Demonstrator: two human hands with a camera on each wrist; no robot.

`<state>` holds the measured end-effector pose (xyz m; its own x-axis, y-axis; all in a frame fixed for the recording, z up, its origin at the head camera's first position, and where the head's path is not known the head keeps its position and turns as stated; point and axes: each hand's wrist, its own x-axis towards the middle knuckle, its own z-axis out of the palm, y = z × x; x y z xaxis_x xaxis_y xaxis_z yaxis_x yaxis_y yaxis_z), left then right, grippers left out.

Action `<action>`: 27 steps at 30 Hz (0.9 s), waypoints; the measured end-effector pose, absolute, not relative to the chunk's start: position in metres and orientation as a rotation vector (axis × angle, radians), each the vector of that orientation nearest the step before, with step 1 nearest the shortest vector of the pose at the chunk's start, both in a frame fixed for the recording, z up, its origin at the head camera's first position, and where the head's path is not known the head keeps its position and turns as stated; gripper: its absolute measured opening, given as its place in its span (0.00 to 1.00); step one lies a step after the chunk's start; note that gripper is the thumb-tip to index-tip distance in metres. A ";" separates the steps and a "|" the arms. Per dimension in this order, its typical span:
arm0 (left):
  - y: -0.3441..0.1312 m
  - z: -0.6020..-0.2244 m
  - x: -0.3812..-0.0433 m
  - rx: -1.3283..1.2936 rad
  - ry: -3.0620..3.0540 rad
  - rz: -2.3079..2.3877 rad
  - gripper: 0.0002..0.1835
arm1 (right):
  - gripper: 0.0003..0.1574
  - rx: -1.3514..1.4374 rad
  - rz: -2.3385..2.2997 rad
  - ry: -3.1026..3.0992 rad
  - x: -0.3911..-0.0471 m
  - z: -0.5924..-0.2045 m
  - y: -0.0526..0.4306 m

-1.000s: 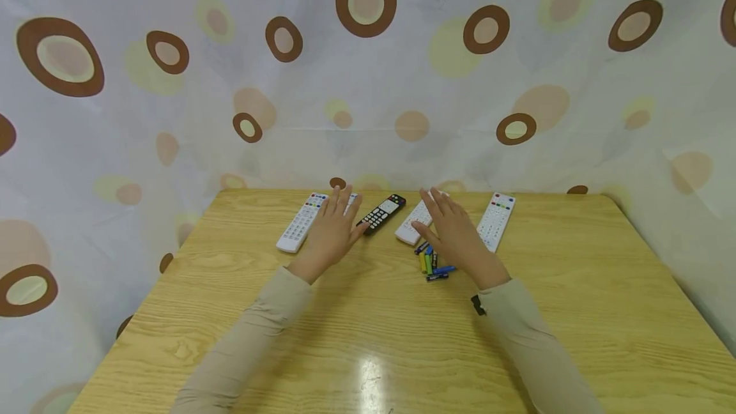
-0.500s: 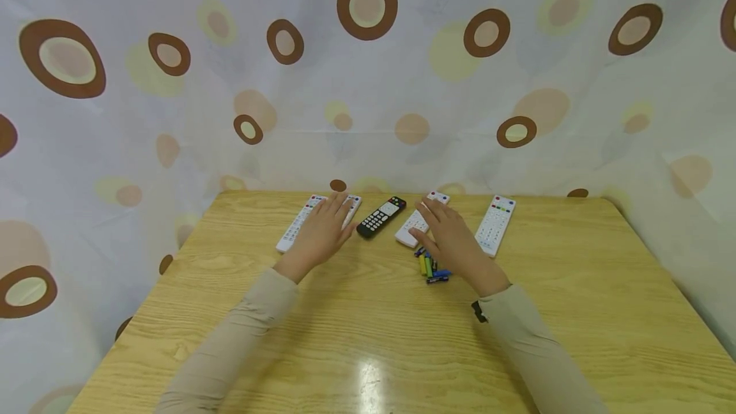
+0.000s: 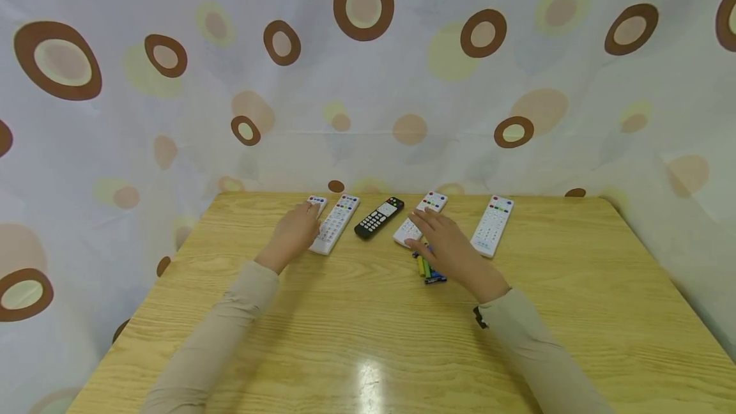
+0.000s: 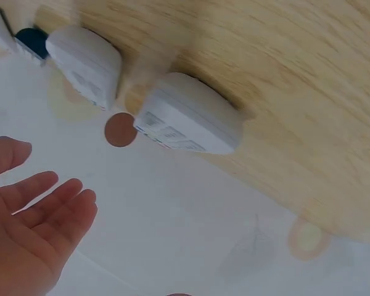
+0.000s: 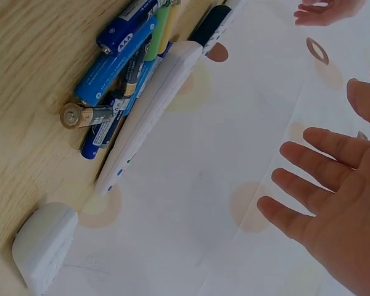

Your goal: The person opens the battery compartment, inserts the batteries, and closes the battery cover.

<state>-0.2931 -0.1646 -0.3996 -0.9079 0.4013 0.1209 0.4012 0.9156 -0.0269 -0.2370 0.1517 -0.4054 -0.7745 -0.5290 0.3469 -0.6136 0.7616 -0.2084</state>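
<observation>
My left hand hovers over the leftmost white remote control and hides most of it in the head view. In the left wrist view the fingers are loosely bent and hold nothing, apart from that remote. My right hand is above a small pile of batteries, its fingers spread in the right wrist view. Its fingertips overlap another white remote control in the head view. Between the hands lie a white remote and a black remote.
One more white remote control lies right of my right hand. All sit near the back edge of the wooden table, against a patterned cloth. The pile mixes blue, green, yellow and dark batteries.
My left hand has moved left and lower, uncovering the second white remote and covering most of the leftmost one. The right hand has shifted slightly toward me. The remotes have stayed put.
</observation>
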 end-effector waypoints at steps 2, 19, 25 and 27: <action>-0.170 -0.402 -0.298 -0.528 -3.039 -0.029 0.25 | 0.36 0.901 0.446 -2.697 -0.235 -0.407 0.152; -0.193 -0.418 -0.320 -0.300 -3.253 -0.137 0.21 | 0.32 0.974 0.423 -2.694 -0.221 -0.414 0.145; -0.189 -0.419 -0.322 -0.305 -3.259 -0.151 0.22 | 0.33 0.957 0.387 -2.726 -0.218 -0.418 0.147; -0.188 -0.419 -0.322 -0.309 -3.261 -0.158 0.21 | 0.33 0.954 0.366 -2.738 -0.217 -0.420 0.148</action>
